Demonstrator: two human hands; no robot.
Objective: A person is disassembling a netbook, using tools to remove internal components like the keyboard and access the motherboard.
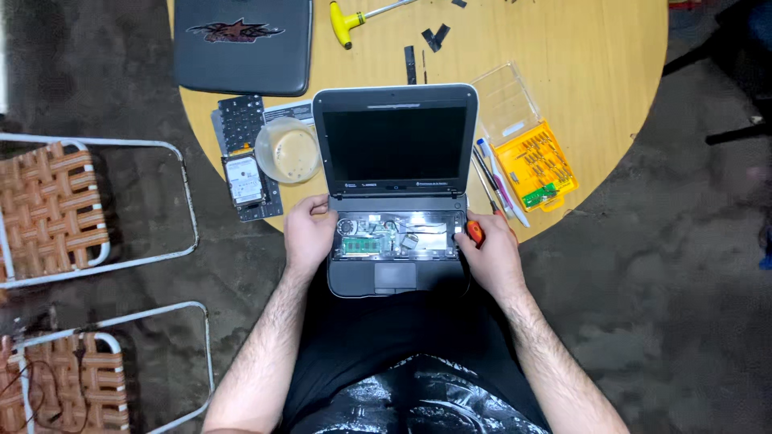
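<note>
The small laptop (394, 189) sits open at the near edge of the round desk (611, 72), its keyboard deck removed and its internals exposed. The left hand (308, 233) grips the laptop's left edge. The right hand (489, 249) is closed on an orange-handled screwdriver (475, 232) at the laptop's right edge; a yellow bit case (535, 165) lies just right of the laptop.

On the table (611, 72) — one open laptop (394, 185), one closed laptop (241, 44), one hard drive (244, 181), one bowl (287, 150), one bit case (535, 157). Beside it — two woven chairs (48, 209). Two hands at work: left hand (310, 233), right hand (489, 249).
</note>
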